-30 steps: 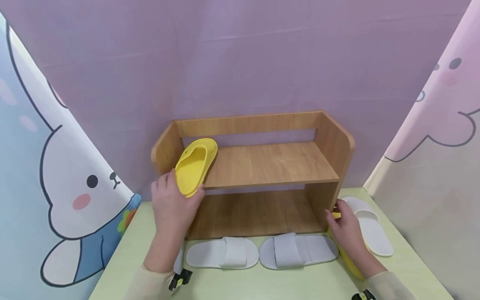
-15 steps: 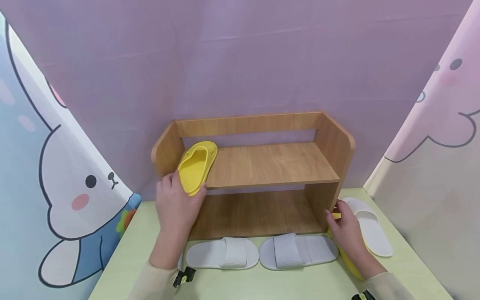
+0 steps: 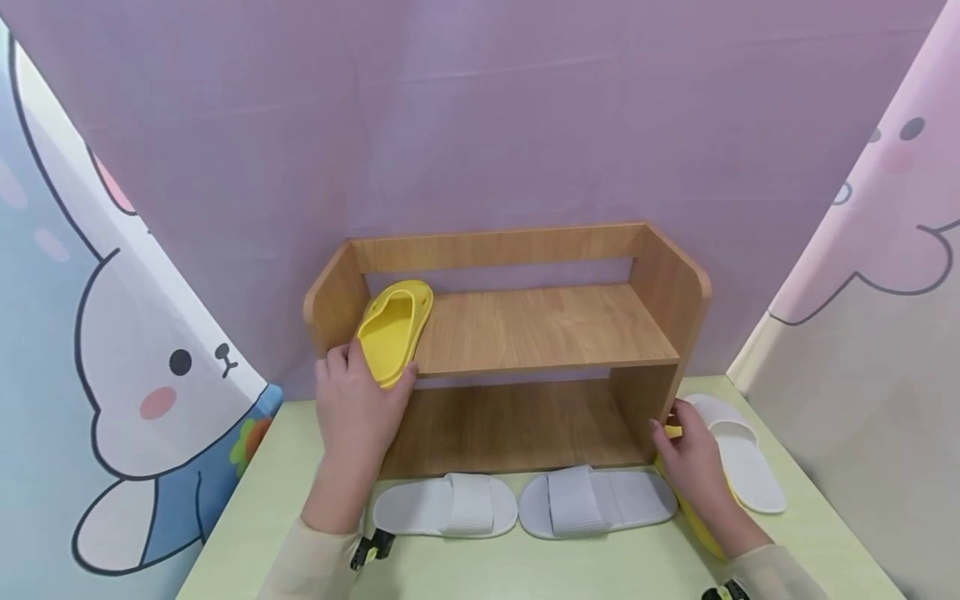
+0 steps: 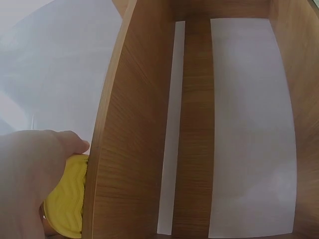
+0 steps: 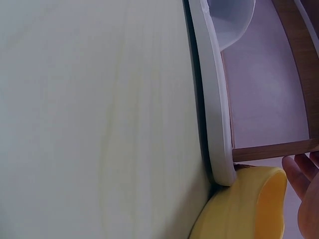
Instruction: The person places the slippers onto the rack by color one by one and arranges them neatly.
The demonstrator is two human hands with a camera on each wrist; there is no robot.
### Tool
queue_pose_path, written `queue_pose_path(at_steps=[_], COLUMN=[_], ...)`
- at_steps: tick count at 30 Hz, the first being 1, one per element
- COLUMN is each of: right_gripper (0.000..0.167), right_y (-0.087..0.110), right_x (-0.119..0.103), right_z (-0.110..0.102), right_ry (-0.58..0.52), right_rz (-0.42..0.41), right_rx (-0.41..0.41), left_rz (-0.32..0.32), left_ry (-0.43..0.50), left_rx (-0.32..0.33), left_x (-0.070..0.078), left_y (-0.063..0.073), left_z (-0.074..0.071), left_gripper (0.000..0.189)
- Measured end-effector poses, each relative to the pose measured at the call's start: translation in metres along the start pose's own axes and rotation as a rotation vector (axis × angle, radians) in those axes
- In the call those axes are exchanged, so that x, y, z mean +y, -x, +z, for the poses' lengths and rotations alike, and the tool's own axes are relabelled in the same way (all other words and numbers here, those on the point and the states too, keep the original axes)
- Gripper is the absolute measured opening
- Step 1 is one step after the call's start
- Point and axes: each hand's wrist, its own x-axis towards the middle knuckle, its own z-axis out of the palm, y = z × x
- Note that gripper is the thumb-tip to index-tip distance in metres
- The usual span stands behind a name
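Note:
My left hand [image 3: 358,408] holds a yellow clog [image 3: 392,337] by its heel end, thumb on the right side and fingers on the left. The clog's toe points to the back, at the left end of the top shelf of a wooden shoe rack [image 3: 540,325]. In the left wrist view, the clog's ridged sole [image 4: 67,199] shows close beside the shelf board. My right hand [image 3: 697,458] grips the front edge of the rack's right side panel, its fingertips against the outer face in the right wrist view. Under that hand lies a second yellow clog [image 5: 234,209], partly hidden.
Two white slippers [image 3: 465,504] [image 3: 600,500] lie sideways along the rack's front. Another white slipper [image 3: 750,467] lies right of the rack. A purple backdrop [image 3: 495,117] stands behind, with printed cartoon panels [image 3: 165,350] at either side of the pale table [image 3: 480,575].
My left hand has shifted slightly right, and the clog in it has moved slightly, its heel a little nearer the shelf's front edge. The right hand has stayed put.

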Motion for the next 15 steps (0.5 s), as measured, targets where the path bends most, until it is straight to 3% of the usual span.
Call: queue_pose_path(at_steps=[15], right_gripper=[0.038], right_y=[0.0007], right_x=[0.0018], right_z=[0.0001], right_ry=[-0.001], right_rz=[-0.014], right_rx=[-0.001], left_rz=[0.010], left_ry=[0.032], left_rx=[0.014], left_x=[-0.0005], left_y=[0.0101], left_z=[-0.0049], left_gripper=[0.099])
